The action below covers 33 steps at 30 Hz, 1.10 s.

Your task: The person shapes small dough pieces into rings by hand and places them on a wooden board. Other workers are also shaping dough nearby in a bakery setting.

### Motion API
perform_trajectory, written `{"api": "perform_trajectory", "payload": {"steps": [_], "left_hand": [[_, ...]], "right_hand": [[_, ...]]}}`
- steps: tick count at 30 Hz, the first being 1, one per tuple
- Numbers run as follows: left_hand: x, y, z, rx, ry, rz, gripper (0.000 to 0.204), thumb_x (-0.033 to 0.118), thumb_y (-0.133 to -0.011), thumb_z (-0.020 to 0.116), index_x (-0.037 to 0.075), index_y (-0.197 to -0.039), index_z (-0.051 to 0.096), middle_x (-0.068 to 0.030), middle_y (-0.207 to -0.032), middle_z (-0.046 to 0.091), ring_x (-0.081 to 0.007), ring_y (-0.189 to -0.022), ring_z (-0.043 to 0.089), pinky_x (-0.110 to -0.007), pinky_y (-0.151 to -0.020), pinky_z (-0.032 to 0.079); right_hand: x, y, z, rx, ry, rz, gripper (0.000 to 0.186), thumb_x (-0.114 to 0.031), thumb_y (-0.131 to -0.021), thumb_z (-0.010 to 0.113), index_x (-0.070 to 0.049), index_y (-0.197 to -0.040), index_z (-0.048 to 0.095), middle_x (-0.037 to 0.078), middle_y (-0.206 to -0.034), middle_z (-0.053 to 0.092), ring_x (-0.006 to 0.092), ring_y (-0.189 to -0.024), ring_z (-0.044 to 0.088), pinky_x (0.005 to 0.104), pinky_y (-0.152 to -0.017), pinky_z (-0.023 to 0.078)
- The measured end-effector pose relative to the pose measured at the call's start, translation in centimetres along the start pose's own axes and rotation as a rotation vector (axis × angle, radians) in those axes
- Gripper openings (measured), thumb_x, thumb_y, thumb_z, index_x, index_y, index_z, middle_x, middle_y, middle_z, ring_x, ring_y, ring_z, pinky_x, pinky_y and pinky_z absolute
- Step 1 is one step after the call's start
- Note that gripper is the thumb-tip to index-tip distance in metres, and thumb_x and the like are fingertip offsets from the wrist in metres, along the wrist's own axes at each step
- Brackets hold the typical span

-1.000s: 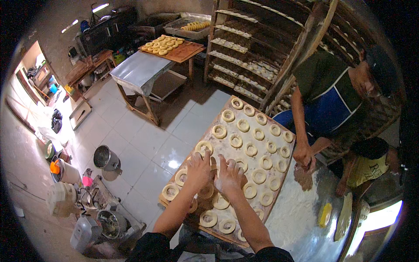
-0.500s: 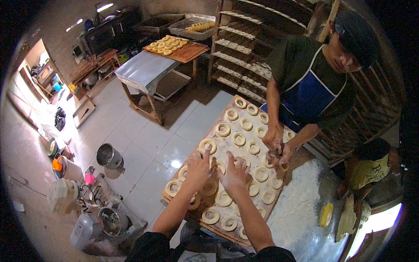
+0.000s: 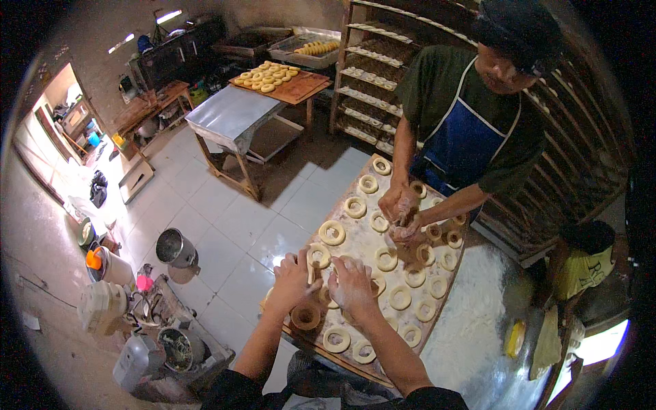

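Note:
Many pale raw dough rings (image 3: 332,233) lie in rows on a floured wooden board (image 3: 437,290). Over its near left part, my left hand (image 3: 292,283) has its fingers closed at the side of a dough ring (image 3: 318,255), which looks tilted up from the board. Close beside it, my right hand (image 3: 352,283) is curled, fingertips pointing toward the left hand. What lies inside its fingers is hidden. Across the board, a co-worker's floury hands (image 3: 403,217) come together above other rings.
The co-worker in a blue apron (image 3: 465,137) stands at the far right side. Flour covers a metal table (image 3: 471,314) to the right. Behind are a rack with trays (image 3: 372,78) and a metal-topped table (image 3: 236,116). A bucket (image 3: 175,247) stands on the floor at left.
My hands have drawn closer together and slightly down, from spread fingers to curled ones. The co-worker's hands have moved left and away across the board.

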<state>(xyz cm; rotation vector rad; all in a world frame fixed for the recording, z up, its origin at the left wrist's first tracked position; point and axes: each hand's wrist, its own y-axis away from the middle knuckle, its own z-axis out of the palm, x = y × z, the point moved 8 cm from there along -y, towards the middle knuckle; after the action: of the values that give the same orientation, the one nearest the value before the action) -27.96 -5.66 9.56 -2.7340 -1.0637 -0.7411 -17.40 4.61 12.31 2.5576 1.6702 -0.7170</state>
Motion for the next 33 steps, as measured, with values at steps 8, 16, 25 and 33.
{"api": "perform_trajectory", "payload": {"steps": [8, 16, 25, 33], "left_hand": [[-4.8, -0.4, 0.2, 0.109, -0.001, -0.121, 0.069, 0.03, -0.083, 0.073, 0.008, -0.14, 0.04, -0.0222, -0.114, 0.053, -0.0404, -0.106, 0.055, -0.056, -0.089, 0.044], [-5.4, -0.2, -0.6, 0.1, -0.067, -0.133, 0.072, 0.032, -0.08, 0.077, 0.012, -0.14, 0.041, -0.0223, -0.117, 0.053, -0.0401, -0.11, 0.054, -0.057, -0.091, 0.043], [-5.1, -2.2, 0.0, 0.158, 0.08, -0.071, 0.057, 0.035, -0.088, 0.068, 0.014, -0.136, 0.046, -0.0227, -0.111, 0.057, -0.0409, -0.107, 0.056, -0.058, -0.088, 0.043], [-2.8, -14.0, 2.8, 0.053, 0.176, 0.262, 0.052, 0.037, -0.084, 0.072, 0.016, -0.127, 0.051, -0.0188, -0.099, 0.062, -0.0404, -0.096, 0.062, -0.052, -0.078, 0.051]], "right_hand": [[-0.8, 2.9, 2.5, -0.319, -0.009, 0.01, 0.03, -0.016, -0.088, 0.059, -0.009, -0.116, 0.064, 0.008, -0.117, 0.066, 0.0323, -0.109, 0.056, 0.0471, -0.093, 0.044], [-4.9, 2.7, 5.6, -0.342, 0.088, -0.236, 0.044, -0.014, -0.086, 0.058, -0.007, -0.13, 0.057, 0.015, -0.127, 0.06, 0.036, -0.109, 0.058, 0.0505, -0.086, 0.05], [-1.4, 3.0, 2.8, -0.204, -0.053, -0.008, 0.04, -0.018, -0.091, 0.053, -0.007, -0.129, 0.056, 0.016, -0.122, 0.063, 0.0357, -0.112, 0.056, 0.0513, -0.094, 0.047], [1.1, -5.9, 2.4, -0.071, 0.126, -0.05, 0.037, -0.013, -0.087, 0.056, -0.006, -0.124, 0.058, 0.017, -0.113, 0.066, 0.0375, -0.107, 0.058, 0.0499, -0.096, 0.042]]}}
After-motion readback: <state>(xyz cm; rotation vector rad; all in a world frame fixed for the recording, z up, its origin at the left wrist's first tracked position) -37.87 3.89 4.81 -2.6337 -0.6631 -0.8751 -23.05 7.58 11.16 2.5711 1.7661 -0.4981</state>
